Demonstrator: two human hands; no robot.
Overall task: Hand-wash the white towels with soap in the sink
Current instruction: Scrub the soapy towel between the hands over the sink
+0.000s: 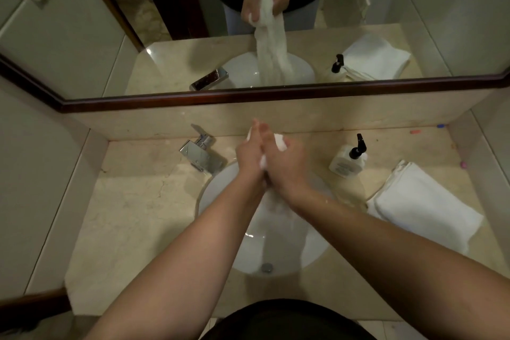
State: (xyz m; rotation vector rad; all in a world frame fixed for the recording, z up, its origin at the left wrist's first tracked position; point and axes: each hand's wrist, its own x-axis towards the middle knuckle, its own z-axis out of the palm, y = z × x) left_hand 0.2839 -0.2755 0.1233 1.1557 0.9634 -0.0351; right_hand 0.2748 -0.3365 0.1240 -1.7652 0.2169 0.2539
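White wet towel (278,143) hangs lengthwise into the sink (220,185), gripped between left hand (249,153) and right hand (284,163) pressed together above.

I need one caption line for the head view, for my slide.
Both hands, left hand and right hand, grip a wet white towel above the sink, beside folded towels.

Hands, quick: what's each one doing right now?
Left hand: gripping the wet towel over the sink.
Right hand: gripping the same towel.
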